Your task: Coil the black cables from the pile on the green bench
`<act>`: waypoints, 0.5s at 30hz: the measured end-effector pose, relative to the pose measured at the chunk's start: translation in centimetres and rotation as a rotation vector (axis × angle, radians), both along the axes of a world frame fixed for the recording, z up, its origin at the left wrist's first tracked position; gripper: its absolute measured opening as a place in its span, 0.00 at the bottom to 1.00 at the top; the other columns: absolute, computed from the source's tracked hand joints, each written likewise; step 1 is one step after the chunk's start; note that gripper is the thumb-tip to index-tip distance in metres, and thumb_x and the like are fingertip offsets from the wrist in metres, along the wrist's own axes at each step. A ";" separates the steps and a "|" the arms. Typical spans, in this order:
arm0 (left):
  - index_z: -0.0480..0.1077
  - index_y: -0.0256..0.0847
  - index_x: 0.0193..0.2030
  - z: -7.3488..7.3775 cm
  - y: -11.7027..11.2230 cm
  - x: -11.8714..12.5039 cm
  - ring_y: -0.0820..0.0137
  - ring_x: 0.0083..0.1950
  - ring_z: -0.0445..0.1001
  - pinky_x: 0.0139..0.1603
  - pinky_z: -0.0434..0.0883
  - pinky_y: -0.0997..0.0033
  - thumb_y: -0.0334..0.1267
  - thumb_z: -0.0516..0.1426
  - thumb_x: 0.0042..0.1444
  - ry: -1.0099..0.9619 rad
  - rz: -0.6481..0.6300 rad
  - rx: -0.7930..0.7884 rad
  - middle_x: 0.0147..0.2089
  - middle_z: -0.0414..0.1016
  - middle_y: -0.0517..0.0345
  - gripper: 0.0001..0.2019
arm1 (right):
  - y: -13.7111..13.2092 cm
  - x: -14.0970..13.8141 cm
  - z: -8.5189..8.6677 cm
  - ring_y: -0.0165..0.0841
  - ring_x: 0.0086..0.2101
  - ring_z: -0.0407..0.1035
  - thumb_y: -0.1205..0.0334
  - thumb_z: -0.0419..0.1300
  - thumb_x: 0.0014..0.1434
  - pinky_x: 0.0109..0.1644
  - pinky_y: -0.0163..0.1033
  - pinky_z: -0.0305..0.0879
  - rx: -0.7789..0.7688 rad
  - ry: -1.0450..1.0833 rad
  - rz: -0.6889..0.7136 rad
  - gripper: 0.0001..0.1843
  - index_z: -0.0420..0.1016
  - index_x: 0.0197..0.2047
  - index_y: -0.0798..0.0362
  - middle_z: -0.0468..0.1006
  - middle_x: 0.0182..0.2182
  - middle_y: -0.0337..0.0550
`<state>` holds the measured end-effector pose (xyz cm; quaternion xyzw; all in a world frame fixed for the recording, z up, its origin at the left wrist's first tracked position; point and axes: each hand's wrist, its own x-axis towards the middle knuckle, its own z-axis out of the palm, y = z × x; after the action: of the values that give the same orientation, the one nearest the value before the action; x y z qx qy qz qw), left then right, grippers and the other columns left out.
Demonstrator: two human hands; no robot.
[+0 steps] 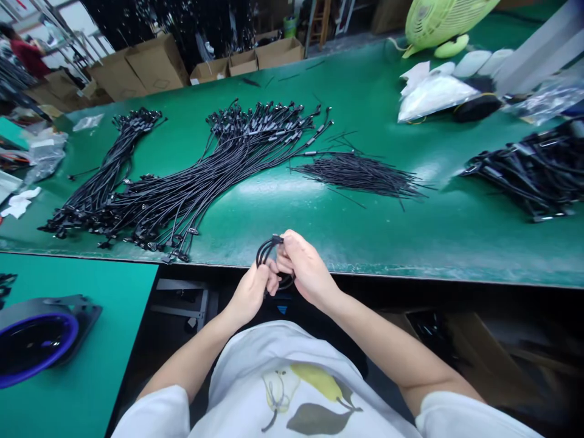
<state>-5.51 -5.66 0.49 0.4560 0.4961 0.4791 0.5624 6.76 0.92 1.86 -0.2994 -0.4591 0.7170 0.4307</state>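
Note:
A black cable is wound into a small coil in front of my body, just off the table's front edge. My left hand is closed around the coil's lower left side. At the upper right of the coil, my right hand pinches the cable near a dark connector end. Beyond my hands lies a big bundle of black cables with grey connectors. To its right is a loose pile of thin black zip ties.
A smaller cable bundle lies at left, and bagged coiled cables pile up at right. A green fan and a white plastic bag are at the back right. Cardboard boxes stand behind the green table.

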 end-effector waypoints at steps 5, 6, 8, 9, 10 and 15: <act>0.61 0.39 0.27 0.1 0.5 -1.2 0.72 0.29 0.60 0.35 0.61 0.69 0.61 0.43 0.62 0.217 -0.383 0.015 0.26 0.62 0.59 0.27 | -1.8 -0.5 0.4 0.29 0.33 0.64 0.39 0.50 0.63 0.34 0.35 0.66 0.218 -0.134 -0.156 0.25 0.66 0.30 0.53 0.62 0.36 0.42; 0.62 0.39 0.26 0.3 0.5 -1.2 0.71 0.30 0.62 0.36 0.62 0.68 0.62 0.45 0.61 0.172 -0.440 0.027 0.27 0.63 0.58 0.27 | -2.1 -0.4 0.7 0.28 0.31 0.65 0.37 0.49 0.62 0.30 0.35 0.66 0.175 -0.117 -0.113 0.26 0.66 0.31 0.52 0.63 0.36 0.42; 0.66 0.38 0.29 1.0 0.4 -1.0 0.69 0.34 0.64 0.42 0.65 0.67 0.64 0.49 0.58 0.059 -0.490 0.045 0.30 0.66 0.56 0.27 | -2.4 -0.1 1.4 0.27 0.24 0.62 0.33 0.48 0.60 0.21 0.33 0.62 0.022 -0.087 0.009 0.27 0.66 0.36 0.51 0.65 0.33 0.41; 0.67 0.38 0.30 1.2 0.3 -0.9 0.68 0.36 0.66 0.45 0.65 0.66 0.65 0.52 0.55 -0.014 -0.512 0.031 0.32 0.67 0.55 0.28 | -2.4 0.2 1.8 0.26 0.22 0.60 0.32 0.47 0.60 0.17 0.33 0.58 -0.048 -0.082 0.060 0.28 0.65 0.37 0.50 0.65 0.32 0.40; 0.67 0.38 0.31 1.4 0.1 -0.7 0.68 0.38 0.67 0.46 0.65 0.65 0.66 0.54 0.52 -0.110 -0.549 -0.007 0.33 0.67 0.55 0.28 | -2.2 0.4 2.0 0.26 0.21 0.59 0.31 0.46 0.60 0.16 0.33 0.56 -0.087 -0.088 0.095 0.28 0.64 0.35 0.49 0.65 0.31 0.40; 0.63 0.40 0.31 0.7 -1.3 -0.2 0.73 0.26 0.63 0.30 0.65 0.69 0.67 0.59 0.45 -0.713 -0.694 -0.314 0.25 0.59 0.63 0.29 | -0.4 2.4 1.5 0.33 0.26 0.65 0.45 0.50 0.63 0.25 0.40 0.65 0.392 -0.318 -0.007 0.24 0.56 0.21 0.50 0.63 0.30 0.43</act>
<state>-5.67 -6.95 1.23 0.3123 0.1591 0.3100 0.8838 9.16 0.50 3.38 -0.3208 -0.6505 0.5565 0.4053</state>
